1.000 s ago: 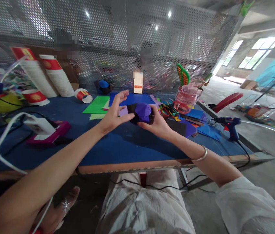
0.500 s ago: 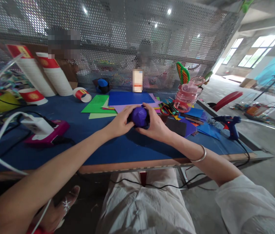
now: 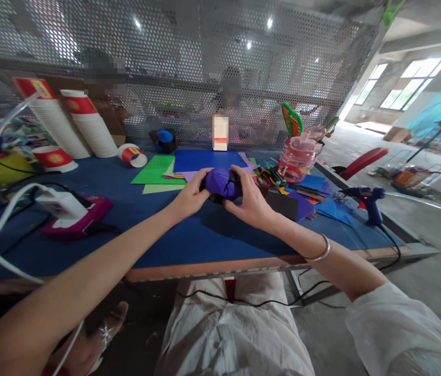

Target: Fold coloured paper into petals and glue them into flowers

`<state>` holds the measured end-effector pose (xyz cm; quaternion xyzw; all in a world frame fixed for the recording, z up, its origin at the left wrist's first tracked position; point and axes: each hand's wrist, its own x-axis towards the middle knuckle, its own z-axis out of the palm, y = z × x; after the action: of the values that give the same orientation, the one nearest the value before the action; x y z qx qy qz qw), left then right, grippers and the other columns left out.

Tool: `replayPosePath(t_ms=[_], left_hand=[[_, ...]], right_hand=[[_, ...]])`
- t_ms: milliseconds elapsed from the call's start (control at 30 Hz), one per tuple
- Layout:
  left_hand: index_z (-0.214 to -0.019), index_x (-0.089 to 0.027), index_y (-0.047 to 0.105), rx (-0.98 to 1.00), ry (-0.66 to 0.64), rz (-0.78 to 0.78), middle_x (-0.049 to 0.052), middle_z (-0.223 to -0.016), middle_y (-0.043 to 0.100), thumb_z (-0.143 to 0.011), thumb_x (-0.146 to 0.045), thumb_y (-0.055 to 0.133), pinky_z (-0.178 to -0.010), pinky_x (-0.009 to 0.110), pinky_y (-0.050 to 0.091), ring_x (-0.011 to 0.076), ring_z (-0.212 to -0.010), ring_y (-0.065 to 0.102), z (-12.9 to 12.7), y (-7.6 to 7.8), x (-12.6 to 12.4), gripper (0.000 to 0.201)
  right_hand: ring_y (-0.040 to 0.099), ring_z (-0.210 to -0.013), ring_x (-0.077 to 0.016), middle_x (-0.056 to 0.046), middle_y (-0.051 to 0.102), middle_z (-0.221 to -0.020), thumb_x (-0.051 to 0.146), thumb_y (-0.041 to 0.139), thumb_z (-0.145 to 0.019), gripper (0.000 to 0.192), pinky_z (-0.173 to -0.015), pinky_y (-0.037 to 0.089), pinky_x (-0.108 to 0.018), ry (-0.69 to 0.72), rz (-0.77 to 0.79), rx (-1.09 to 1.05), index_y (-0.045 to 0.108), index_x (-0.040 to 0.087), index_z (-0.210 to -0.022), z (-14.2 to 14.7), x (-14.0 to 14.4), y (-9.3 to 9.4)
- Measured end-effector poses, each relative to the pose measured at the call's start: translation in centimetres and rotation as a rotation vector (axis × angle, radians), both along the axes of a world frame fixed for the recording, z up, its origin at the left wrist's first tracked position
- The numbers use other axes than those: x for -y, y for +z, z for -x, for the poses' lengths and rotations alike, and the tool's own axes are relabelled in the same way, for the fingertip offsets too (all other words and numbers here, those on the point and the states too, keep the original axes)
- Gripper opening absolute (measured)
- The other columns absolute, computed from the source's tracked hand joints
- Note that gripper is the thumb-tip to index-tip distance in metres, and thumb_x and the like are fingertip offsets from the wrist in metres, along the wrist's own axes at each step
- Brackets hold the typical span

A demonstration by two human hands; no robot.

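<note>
My left hand (image 3: 191,196) & right hand (image 3: 248,201) cup the purple paper ball (image 3: 224,183) betw. fingertips, pressed inward to steady its folds above the blue table (image 3: 189,237)

Both arms reach out in front. The left hand (image 3: 189,197) and right hand (image 3: 248,201) sit close together, fingers (image 3: 239,175) curled in.

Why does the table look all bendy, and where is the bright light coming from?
In the head view, the wide lens curves the table edge and stretches the arms near the frame's borders. Daylight pours from the windows at upper right, washing them out. Ceiling lamps glint through the mesh screen. Both hands cast a soft shadow under the purple paper shape.
</note>
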<state>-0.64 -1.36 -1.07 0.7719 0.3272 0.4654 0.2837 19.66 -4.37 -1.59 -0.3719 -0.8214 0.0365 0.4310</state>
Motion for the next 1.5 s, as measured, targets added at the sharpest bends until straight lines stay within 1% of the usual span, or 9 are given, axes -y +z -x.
replayPosePath(t_ms=[200, 400, 467, 567, 767, 967, 1067, 1267, 1500], left_hand=[[-0.129, -0.019, 0.06, 0.066, -0.051, 0.051, 0.008, -0.123, 0.069, -0.085, -0.019, 0.058, -0.094, 0.035, 0.057, 0.0231, -0.113, 0.063, 0.1, 0.1, 0.0, 0.043], [-0.126, -0.018, 0.062, 0.136, -0.057, 0.128, 0.009, -0.124, 0.069, -0.084, -0.024, 0.065, -0.099, 0.039, 0.056, 0.0252, -0.117, 0.063, 0.0, 0.3, 0.4, 0.042], [-0.125, -0.019, 0.063, 0.176, -0.059, 0.189, 0.009, -0.126, 0.069, -0.083, -0.023, 0.066, -0.101, 0.04, 0.056, 0.0255, -0.119, 0.062, -0.2, 0.5, 0.7, 0.042], [-0.125, -0.021, 0.063, 0.231, -0.086, 0.316, 0.009, -0.129, 0.068, -0.083, -0.025, 0.067, -0.094, 0.038, 0.059, 0.0261, -0.118, 0.063, -0.4, 0.8, 1.2, 0.042], [-0.124, -0.022, 0.064, 0.307, -0.062, 0.489, 0.009, -0.134, 0.067, -0.08, -0.024, 0.073, -0.087, 0.037, 0.063, 0.0282, -0.118, 0.065, -0.5, 0.8, 1.1, 0.045], [-0.115, -0.02, 0.068, 0.417, -0.074, 0.662, 0.011, -0.121, 0.073, -0.08, -0.017, 0.072, -0.088, 0.045, 0.064, 0.0283, -0.111, 0.07, -0.5, 1.1, 1.2, 0.035], [-0.109, -0.019, 0.07, 0.46, -0.069, 0.717, 0.011, -0.115, 0.074, -0.082, -0.016, 0.072, -0.086, 0.044, 0.065, 0.0276, -0.109, 0.071, -0.6, 1.4, 1.3, 0.027], [-0.104, -0.018, 0.073, 0.448, -0.088, 0.769, 0.01, -0.108, 0.076, -0.084, -0.019, 0.074, -0.082, 0.04, 0.066, 0.0245, -0.096, 0.074, -0.5, 1.5, 1.3, 0.02], [-0.113, -0.021, 0.074, 0.357, -0.142, 0.752, 0.012, -0.118, 0.075, -0.078, -0.024, 0.085, -0.077, 0.036, 0.066, 0.0274, -0.105, 0.073, -0.2, 1.3, 1.3, 0.037]], right_hand=[[0.051, -0.138, -0.0344, -0.022, 0.052, -0.145, 0.028, 0.06, -0.083, 0.079, -0.116, 0.044, -0.059, 0.006, -0.009, 0.002, 0.03, 0.015, -0.155, -0.2, 0.0, 0.2], [0.051, -0.138, -0.0352, -0.022, 0.053, -0.146, 0.028, 0.06, -0.082, 0.08, -0.117, 0.042, -0.061, 0.008, 0.016, -0.021, 0.031, 0.016, -0.156, -0.4, -0.1, 0.4], [0.051, -0.138, -0.0351, -0.022, 0.053, -0.146, 0.028, 0.06, -0.082, 0.079, -0.118, 0.041, -0.061, 0.01, 0.027, -0.025, 0.032, 0.016, -0.155, -0.4, -0.1, 0.5], [0.051, -0.138, -0.0348, -0.021, 0.054, -0.146, 0.029, 0.062, -0.082, 0.08, -0.117, 0.041, -0.06, 0.008, 0.067, -0.036, 0.033, 0.017, -0.155, -0.5, -0.3, 0.6], [0.054, -0.136, -0.0333, -0.019, 0.055, -0.147, 0.031, 0.065, -0.082, 0.081, -0.112, 0.048, -0.056, 0.036, 0.196, -0.091, 0.035, 0.019, -0.156, -0.9, -0.8, 0.7], [0.053, -0.14, -0.0322, -0.018, 0.052, -0.153, 0.04, 0.065, -0.085, 0.078, -0.116, 0.045, -0.055, 0.07, 0.279, -0.128, 0.038, 0.02, -0.155, -1.3, -1.4, 0.8], [0.053, -0.14, -0.0319, -0.017, 0.052, -0.154, 0.04, 0.064, -0.087, 0.076, -0.116, 0.044, -0.056, 0.087, 0.31, -0.137, 0.039, 0.02, -0.156, -1.4, -1.6, 0.8], [0.055, -0.137, -0.0307, -0.017, 0.052, -0.154, 0.045, 0.064, -0.088, 0.075, -0.114, 0.047, -0.051, 0.117, 0.375, -0.167, 0.04, 0.019, -0.155, -1.6, -1.8, 0.8], [0.063, -0.124, -0.0281, -0.016, 0.058, -0.147, 0.05, 0.064, -0.089, 0.072, -0.107, 0.052, -0.047, 0.142, 0.429, -0.179, 0.044, 0.02, -0.152, -1.6, -1.7, 0.9]])
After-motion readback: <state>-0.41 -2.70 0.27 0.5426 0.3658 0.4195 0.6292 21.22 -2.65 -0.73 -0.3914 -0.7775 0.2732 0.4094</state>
